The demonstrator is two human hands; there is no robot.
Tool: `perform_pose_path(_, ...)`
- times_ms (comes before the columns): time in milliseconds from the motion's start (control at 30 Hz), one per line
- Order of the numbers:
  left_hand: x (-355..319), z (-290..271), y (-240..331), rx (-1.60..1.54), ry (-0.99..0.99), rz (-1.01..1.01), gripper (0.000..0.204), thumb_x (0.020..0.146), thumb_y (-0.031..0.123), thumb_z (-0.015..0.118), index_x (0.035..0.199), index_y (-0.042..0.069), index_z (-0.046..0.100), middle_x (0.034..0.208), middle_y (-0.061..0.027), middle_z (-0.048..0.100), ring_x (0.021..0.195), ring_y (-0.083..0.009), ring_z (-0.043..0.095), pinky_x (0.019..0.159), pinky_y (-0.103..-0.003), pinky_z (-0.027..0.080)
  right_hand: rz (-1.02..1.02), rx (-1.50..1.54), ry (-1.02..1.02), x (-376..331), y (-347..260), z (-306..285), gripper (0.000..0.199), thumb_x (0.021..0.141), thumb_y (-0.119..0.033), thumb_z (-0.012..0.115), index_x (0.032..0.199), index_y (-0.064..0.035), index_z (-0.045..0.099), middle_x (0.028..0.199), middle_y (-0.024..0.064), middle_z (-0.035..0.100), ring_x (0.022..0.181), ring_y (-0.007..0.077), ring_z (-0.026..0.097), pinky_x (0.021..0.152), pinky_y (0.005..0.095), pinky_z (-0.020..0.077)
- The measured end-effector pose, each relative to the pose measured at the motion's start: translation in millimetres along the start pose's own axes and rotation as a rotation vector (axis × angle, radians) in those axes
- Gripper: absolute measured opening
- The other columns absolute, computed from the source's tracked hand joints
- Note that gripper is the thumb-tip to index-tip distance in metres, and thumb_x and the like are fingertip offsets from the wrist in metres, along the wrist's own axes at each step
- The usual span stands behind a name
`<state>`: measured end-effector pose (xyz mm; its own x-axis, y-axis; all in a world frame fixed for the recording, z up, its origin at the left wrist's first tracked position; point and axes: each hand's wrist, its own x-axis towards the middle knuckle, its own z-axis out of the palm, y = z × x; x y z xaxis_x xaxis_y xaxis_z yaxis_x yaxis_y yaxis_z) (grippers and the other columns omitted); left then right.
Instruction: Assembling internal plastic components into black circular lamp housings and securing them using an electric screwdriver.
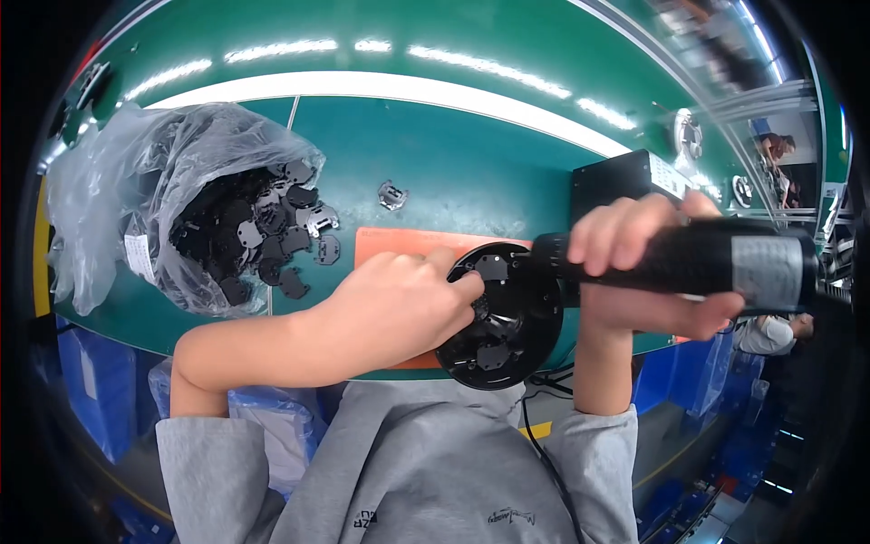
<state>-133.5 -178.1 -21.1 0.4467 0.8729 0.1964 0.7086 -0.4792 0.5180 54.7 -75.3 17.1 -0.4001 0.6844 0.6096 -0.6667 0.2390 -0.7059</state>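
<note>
My left hand (408,304) grips the left rim of a round black plastic housing (526,340), its fingers closed over the edge. Small dark plates sit inside the housing, one near the top (492,267) and another near the bottom (494,357). My right hand (625,240) is wrapped round a black electric screwdriver (689,258), which lies almost level with its nose pointing left at the housing's upper right. The tip is hard to make out, so I cannot tell whether it touches a screw. Beneath the housing is an orange mat (390,240).
On the left, an open clear plastic bag (181,154) spills many dark small plates (263,227) onto the green table (435,154). A single plate (392,195) lies beyond the mat. Behind my right hand stands a black box (612,177). Blue bins (95,390) are below the table.
</note>
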Motion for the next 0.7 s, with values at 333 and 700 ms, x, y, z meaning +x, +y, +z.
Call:
perform_pose_path(333,-1,-1,4,0.049,-0.032,-0.035,0.018,0.079,0.018,0.063,0.093,0.006,0.060,0.071,-0.0133,0.054,0.051,-0.0289,0.059,0.046,-0.038,0.049,-0.460,-0.680,0.592,14,-98,-78,0.075,0.074,-0.081,0.039,0.100,-0.0123,0.051,0.056,0.0023,0.045,0.043,0.0164,0.041,0.042,0.0328,0.0373)
perform_pose_path(700,4,-1,6,0.033,-0.021,-0.045,0.025,0.074,0.014,0.066,0.098,0.007,0.064,0.071,-0.0110,0.052,0.052,-0.0279,0.058,0.047,-0.037,0.048,-0.311,-0.619,0.425,-68,-109,-90,0.074,0.080,-0.074,0.042,0.112,-0.0080,0.048,0.062,0.0058,0.048,0.045,0.0182,0.046,0.042,0.0330,0.0409)
